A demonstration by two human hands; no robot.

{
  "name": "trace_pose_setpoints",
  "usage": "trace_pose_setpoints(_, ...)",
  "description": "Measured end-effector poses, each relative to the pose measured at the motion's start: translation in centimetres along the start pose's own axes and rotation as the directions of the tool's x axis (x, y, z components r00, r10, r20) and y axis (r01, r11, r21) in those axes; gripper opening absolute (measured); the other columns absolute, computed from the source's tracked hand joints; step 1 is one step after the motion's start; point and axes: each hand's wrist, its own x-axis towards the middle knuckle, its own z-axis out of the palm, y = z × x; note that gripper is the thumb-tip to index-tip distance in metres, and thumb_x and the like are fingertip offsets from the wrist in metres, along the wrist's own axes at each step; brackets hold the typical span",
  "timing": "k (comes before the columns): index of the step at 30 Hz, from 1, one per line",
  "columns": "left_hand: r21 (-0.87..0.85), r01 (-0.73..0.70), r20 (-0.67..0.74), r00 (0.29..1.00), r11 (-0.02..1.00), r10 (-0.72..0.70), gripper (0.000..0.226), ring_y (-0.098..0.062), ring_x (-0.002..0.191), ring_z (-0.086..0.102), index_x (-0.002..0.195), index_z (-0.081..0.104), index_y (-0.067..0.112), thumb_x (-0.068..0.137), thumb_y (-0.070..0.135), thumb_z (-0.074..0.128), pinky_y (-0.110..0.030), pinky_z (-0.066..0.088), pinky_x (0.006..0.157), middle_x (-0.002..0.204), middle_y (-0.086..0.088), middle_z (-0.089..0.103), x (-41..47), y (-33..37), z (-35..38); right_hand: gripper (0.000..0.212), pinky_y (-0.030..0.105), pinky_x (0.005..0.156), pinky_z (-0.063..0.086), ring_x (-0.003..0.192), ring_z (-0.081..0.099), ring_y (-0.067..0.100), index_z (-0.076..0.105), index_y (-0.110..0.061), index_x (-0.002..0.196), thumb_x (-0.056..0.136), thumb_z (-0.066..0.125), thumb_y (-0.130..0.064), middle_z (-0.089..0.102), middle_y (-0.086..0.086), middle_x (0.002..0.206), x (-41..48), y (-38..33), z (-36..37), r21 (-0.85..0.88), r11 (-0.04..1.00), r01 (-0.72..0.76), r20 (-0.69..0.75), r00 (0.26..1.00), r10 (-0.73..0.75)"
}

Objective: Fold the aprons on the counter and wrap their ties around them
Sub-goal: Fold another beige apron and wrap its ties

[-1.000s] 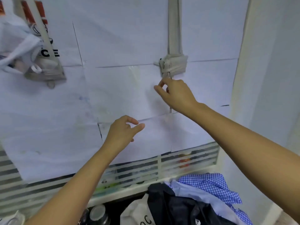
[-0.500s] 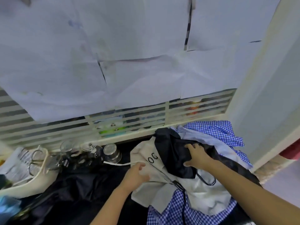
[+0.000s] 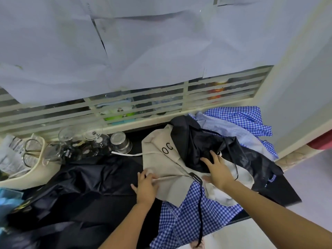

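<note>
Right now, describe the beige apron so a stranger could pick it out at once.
Find the dark counter under the slatted window and go to its right end. Among the blue checked cloth and black cloth piled there, the beige apron is the only tan piece, with black letters printed on it.
</note>
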Motion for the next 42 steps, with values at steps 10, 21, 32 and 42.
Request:
trace_pose_setpoints(10,-0.629,0.135,-0.184,0.931,0.765,-0.316,0.011,-0.027,0.093,0.056,0.094,0.061,0.001,0.093,0.006,0.051,-0.032,0.042,0.077,0.096,-0.015,0.061,2.1,1.7,-4.8,0.035,0.034,0.082,0.043,0.104,0.052,0.029,0.053,-0.009,0.118,0.087,0.047,0.005,0.051,0.012,0.114,3.0,1.1,-3.8,0.045,0.999,-0.016,-0.143,0.989,0.023)
trace_pose_setpoints(21,-0.943,0.054,0.028,0.996,0.328,-0.086,0.02,-0.014,0.068,0.06,0.084,0.062,0.007,0.098,0.011,0.048,-0.027,0.049,0.06,0.075,-0.005,0.065,0.5,13.5,-17.4,0.049,0.03,0.09,0.043,0.105,0.056,0.023,0.062,-0.01,0.119,0.088,0.06,-0.049,0.061,0.006,0.114,1.8,-1.6,-13.8,0.388,0.92,0.053,-0.339,0.937,0.089)
trace_pose_setpoints(32,-0.972,-0.218,-0.217,0.976,0.085,0.026,0.021,-0.018,0.066,0.06,0.077,0.063,0.004,0.093,0.003,0.05,-0.032,0.05,0.067,0.066,-0.005,0.065,-1.2,22.5,-23.4,0.031,0.009,0.085,0.039,0.11,0.051,0.008,0.06,-0.017,0.126,0.097,0.052,-0.023,0.047,-0.006,0.131,-2.3,-13.2,-15.9,0.64,0.604,0.475,-0.585,0.811,-0.018)
trace_pose_setpoints(42,0.071,-0.304,0.11,0.949,0.95,0.295,0.066,-0.016,0.083,0.052,0.111,0.061,0.011,0.088,0.068,0.036,-0.027,0.04,0.071,0.092,-0.002,0.056,-2.3,20.6,-29.1,0.035,0.021,0.053,0.041,0.066,0.054,0.018,0.063,-0.006,0.081,0.1,0.041,-0.025,0.06,0.003,0.077,-2.9,-8.5,-32.9,0.717,0.636,0.287,-0.419,0.906,0.062)
